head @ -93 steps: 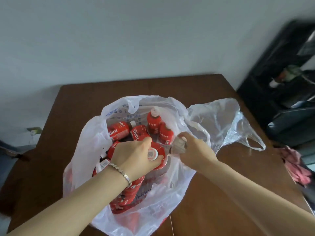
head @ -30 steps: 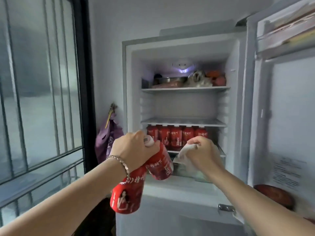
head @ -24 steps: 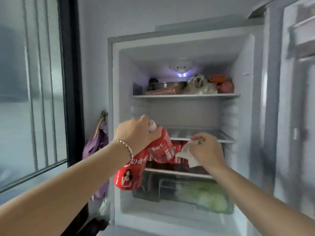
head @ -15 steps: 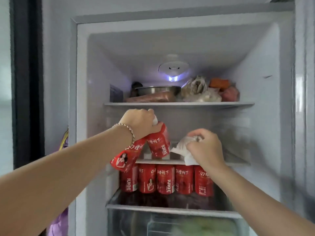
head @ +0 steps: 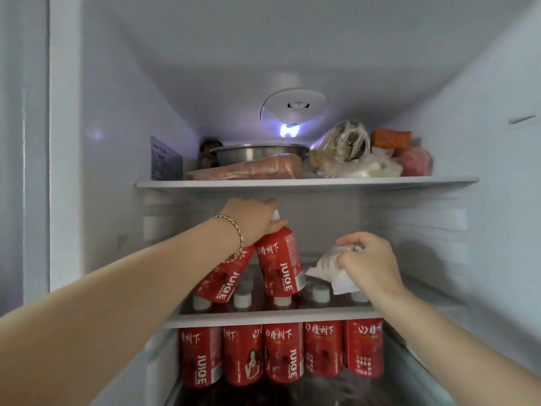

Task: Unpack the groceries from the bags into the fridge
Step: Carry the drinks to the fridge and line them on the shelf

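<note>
Reaching left hand grips 2 bottles

bare left forearm and bare right forearm; a thin gold chain bracelet on the left wrist

the red bottles each read "juice" beside chinese characters.

**Fridge shelves and their loads**
Top shelf: a steel bowl at the rear, with a long pinkish wrapped pack lying in front of it. Clear food bags sit to the right, then an orange block and a pink bagged item. Below the glass middle shelf, five red juice bottles stand upright in a row, side by side.
</note>
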A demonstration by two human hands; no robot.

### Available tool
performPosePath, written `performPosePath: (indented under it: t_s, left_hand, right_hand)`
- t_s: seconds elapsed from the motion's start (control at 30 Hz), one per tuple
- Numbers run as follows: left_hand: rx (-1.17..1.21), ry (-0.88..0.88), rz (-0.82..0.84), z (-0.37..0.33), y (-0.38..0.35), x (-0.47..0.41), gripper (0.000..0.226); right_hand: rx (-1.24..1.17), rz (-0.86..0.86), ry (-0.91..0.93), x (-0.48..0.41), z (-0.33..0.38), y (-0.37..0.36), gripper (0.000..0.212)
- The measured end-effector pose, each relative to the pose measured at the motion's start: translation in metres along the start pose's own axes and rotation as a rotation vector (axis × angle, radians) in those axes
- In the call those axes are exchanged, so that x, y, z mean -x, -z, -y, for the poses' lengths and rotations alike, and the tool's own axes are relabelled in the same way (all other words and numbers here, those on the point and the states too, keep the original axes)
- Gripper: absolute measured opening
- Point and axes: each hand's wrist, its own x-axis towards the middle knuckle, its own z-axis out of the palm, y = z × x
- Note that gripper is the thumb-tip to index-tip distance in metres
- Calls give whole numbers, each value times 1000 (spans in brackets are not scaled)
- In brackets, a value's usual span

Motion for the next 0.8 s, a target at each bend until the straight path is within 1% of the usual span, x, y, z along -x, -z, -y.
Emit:
performPosePath:
  t_s: [0.07,0.13,0.2,0.27,0.3,0.33,0.37,0.4,0.43,0.47,0.5,0.57,0.6,0.67,0.77,0.8]
  left_hand:
    - [76,36,-3,0,-5,-1,48]
    - [149,80,-42,2,-10,1,42]
    - [188,135,-107,2,-14,4,37]
    - [183,166,-166,-1,-16,8,38]
    - [179,172,-184,-3,-16,10,39]
    - [177,177,-195,-4,-16,11,42]
    - [180,178,-200,-5,-16,12,44]
    - [189,177,-200,-5,-16,13,45]
    - [202,173,-200,-5,-16,13,45]
    - [214,169,-198,-5,-17,12,45]
    - [224,163,-196,-5,-17,12,44]
    - [238,155,-191,-6,-17,11,44]
    - [244,156,-188,-6,-17,11,44]
    - [247,163,-176,-6,-17,10,44]
    - [233,177,-169,-6,-17,8,44]
    - [226,181,-174,-8,-17,7,44]
  right_hand:
    - [-76,-37,-54,-8,-3,1,32]
    - [-164,-84,-139,-18,-6,8,35]
    - [-78,-68,-163,-29,-14,16,40]
    - [143,14,-152,-37,-25,19,40]
    - [318,70,-155,-37,-29,20,38]
    - [551,136,-154,-37,-31,19,39]
    - [795,200,-134,-35,-31,18,44]
    - [989,253,-68,-33,-30,17,53]
    - [1108,310,28,-32,-27,15,62]
    - [1161,378,105,-31,-23,13,71]
    - [1170,469,116,-31,-20,12,80]
    - [1140,647,8,-33,-22,10,93]
    - [1130,702,-43,-34,-24,10,96]
    - [1141,756,-99,-35,-27,10,97]
    - [1196,797,-140,-42,-21,17,92]
    - [1173,818,-162,-45,-17,21,90]
